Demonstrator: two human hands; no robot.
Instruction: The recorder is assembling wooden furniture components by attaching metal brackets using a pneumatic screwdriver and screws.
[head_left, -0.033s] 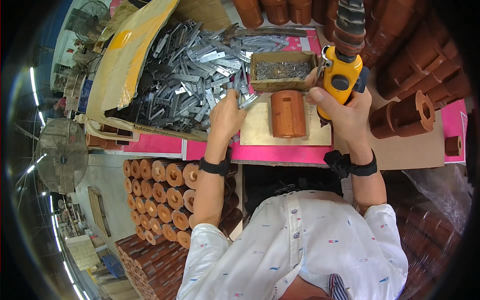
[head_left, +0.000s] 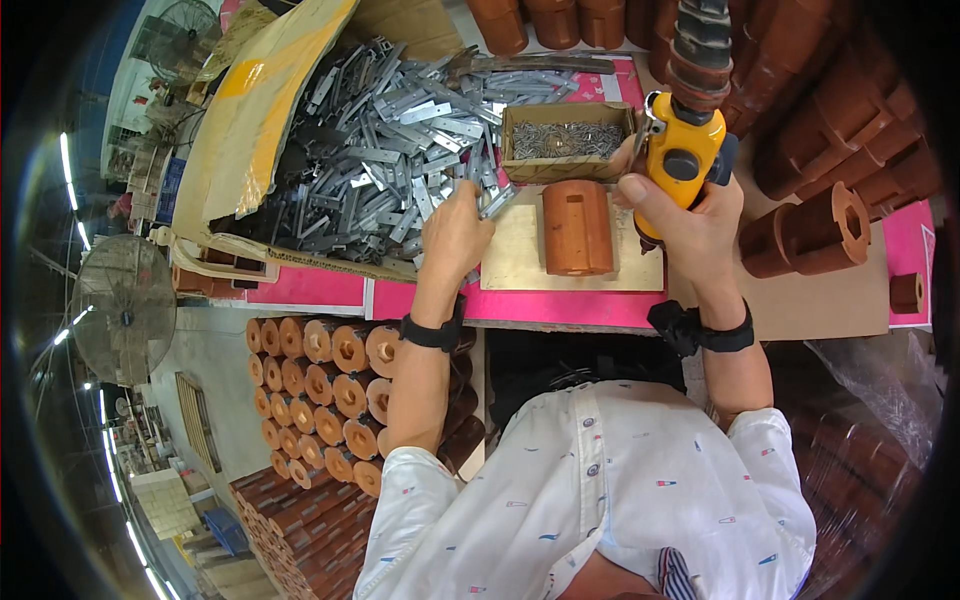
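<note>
My left hand (head_left: 458,235) reaches to the right edge of the heap of flat silvery metal strips (head_left: 400,150). Its fingers are curled, and one metal strip (head_left: 498,202) juts out from beside the thumb. The fingertips are partly hidden. My right hand (head_left: 690,225) grips a yellow power driver (head_left: 683,150), whose narrow dark tip points down. Between the hands, a reddish-brown grooved wooden cylinder (head_left: 578,235) rests on a pale board (head_left: 510,262). Behind it stands a small carton (head_left: 570,173) of small metal screws (head_left: 565,138).
A large cardboard box (head_left: 262,120) surrounds the strips at left. More brown cylinders (head_left: 805,235) stand at right beside a short brown piece (head_left: 906,292). Stacked cylinders (head_left: 330,385) sit below the pink tabletop (head_left: 420,308) at left. A ribbed hose (head_left: 699,50) rises from the driver.
</note>
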